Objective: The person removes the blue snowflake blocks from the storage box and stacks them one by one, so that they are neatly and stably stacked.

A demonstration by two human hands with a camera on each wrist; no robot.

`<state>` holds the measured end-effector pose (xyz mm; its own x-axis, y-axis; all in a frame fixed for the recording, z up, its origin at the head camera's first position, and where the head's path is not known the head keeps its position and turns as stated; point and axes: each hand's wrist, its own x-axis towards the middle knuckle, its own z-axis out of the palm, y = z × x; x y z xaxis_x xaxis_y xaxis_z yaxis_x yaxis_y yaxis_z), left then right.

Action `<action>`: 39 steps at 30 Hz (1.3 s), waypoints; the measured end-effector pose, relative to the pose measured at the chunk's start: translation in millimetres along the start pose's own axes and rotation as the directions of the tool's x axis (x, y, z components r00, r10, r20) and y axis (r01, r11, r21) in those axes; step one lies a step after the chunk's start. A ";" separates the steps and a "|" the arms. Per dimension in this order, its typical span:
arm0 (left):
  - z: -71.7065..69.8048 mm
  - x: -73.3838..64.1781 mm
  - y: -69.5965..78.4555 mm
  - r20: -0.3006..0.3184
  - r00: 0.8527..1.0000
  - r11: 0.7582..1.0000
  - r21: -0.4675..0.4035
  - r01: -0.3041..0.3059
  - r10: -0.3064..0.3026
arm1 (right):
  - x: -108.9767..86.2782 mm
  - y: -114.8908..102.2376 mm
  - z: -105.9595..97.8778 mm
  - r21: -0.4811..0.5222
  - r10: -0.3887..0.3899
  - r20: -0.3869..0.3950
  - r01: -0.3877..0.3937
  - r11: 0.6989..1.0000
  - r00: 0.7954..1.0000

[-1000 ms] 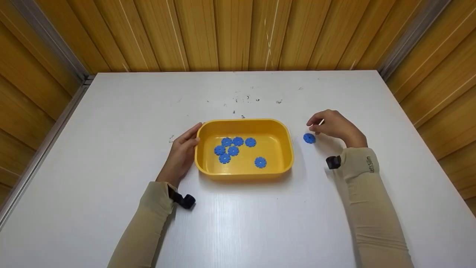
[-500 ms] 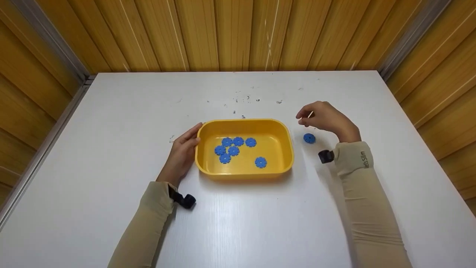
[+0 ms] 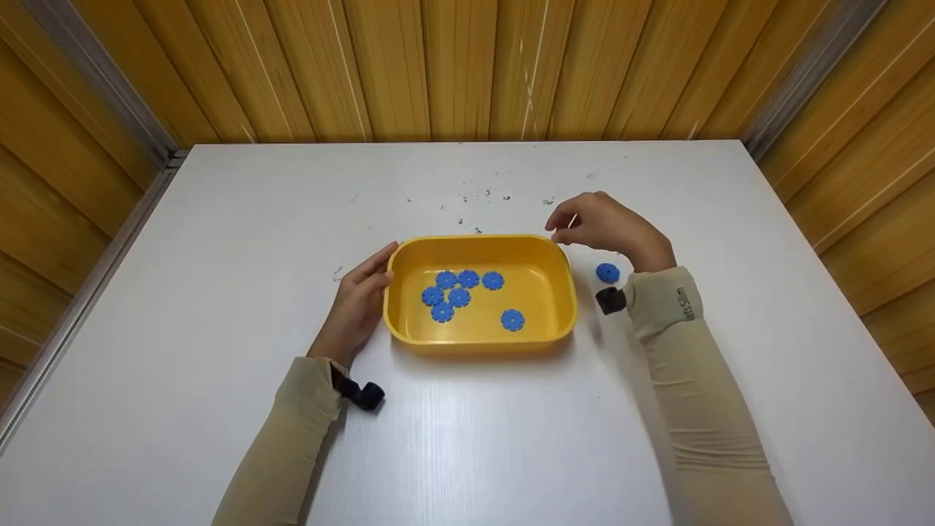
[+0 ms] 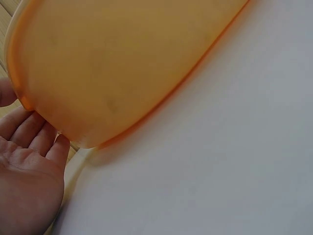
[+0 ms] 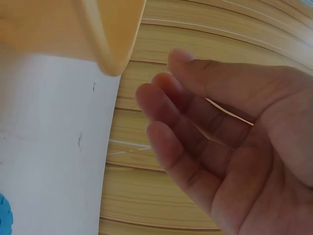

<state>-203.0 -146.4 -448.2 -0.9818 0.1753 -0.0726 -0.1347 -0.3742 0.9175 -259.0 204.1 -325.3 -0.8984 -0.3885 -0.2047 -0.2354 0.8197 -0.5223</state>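
A yellow plastic tray (image 3: 478,345) with rounded corners stands on the table, several blue notched discs (image 3: 459,297) lying flat on its floor. My left hand (image 3: 359,296) holds the tray's left end, thumb at the rim and fingers against the outer wall. The left wrist view shows those fingertips (image 4: 41,134) along the tray's lower edge. Over the tray's far right corner, my right hand (image 3: 603,225) hovers with loosely curved fingers. Nothing shows between its thumb and fingers in the right wrist view. One more blue disc (image 3: 608,272) lies on the table right of the tray, near the right wrist.
The white table (image 3: 467,438) has small dark scuffs beyond the tray. Yellow wood-look panels (image 3: 460,73) rise behind it and at both sides. A small black wrist camera (image 3: 611,300) juts from the right sleeve, another (image 3: 369,396) from the left.
My right hand has moved left and away from me, from above the loose blue disc to the tray's far right corner. The left hand, tray and discs stay in place.
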 end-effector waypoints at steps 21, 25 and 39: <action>-0.3 0.7 -0.8 -0.018 1.000 1.000 0.004 0.018 -0.018 | 25.4 -36.4 31.1 -0.062 -0.067 0.177 0.079 0.995 0.982; -0.9 1.2 -0.6 -0.019 1.000 1.000 0.003 0.018 -0.018 | 29.9 -40.5 35.8 -0.068 -0.054 0.209 0.069 0.995 0.976; -2.1 2.3 -1.9 -0.026 0.999 1.000 0.011 0.022 -0.022 | 38.9 -45.9 58.6 -0.093 0.047 0.297 -0.020 0.995 0.954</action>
<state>-205.2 -147.2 -450.9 -0.9818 0.1593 -0.1032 -0.1552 -0.3605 0.9198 -261.3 126.7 -357.8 -0.7582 -0.4567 -0.4654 -0.2506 0.8630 -0.4387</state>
